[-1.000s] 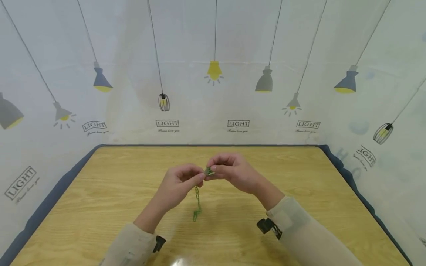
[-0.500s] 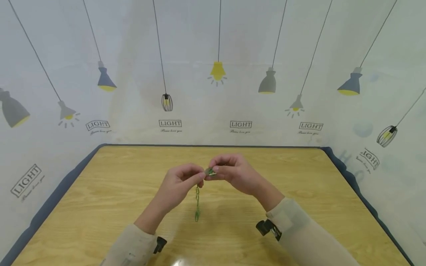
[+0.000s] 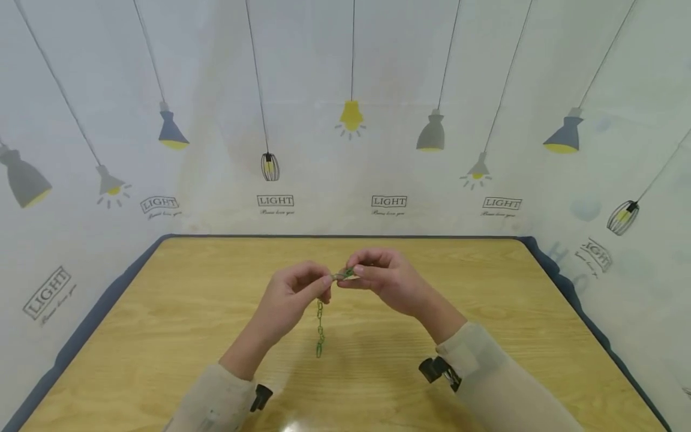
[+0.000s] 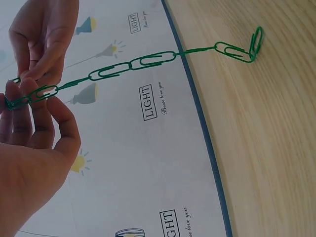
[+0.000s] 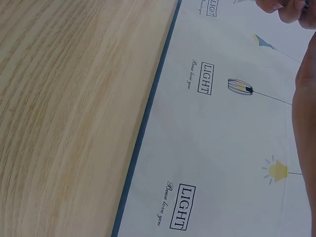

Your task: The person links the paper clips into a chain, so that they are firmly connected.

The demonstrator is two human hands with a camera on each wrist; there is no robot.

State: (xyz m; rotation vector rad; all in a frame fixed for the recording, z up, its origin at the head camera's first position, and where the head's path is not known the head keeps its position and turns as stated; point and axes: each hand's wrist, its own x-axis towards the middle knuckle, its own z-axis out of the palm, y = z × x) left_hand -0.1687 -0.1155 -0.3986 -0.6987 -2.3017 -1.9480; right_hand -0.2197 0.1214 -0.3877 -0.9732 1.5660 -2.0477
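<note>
A chain of green paper clips (image 4: 197,50) hangs from my left hand (image 3: 291,297) in the head view. Several linked clips trail below the fingers, above the tabletop. My left hand pinches the upper part of the chain between thumb and fingers; in the left wrist view its fingers are curled around the clips. Just to its right, my right hand (image 3: 396,282) pinches a green paper clip (image 3: 349,272) between thumb and fingertips. A short stretch of wire spans the gap between the two hands. How these upper clips are joined is too small to tell. The right wrist view shows no clips.
A wood-grain table (image 3: 189,312) with a dark blue edge strip (image 3: 345,236) lies beneath the hands. Behind it and at both sides stands a pale wall covering (image 3: 313,132) printed with hanging lamps. Black wrist devices (image 3: 432,369) sit at both sleeves.
My right hand has shifted slightly to the right, so the gap between the fingertips is wider. The chain's lower end was bent and now hangs straighter. My left hand has stayed nearly still.
</note>
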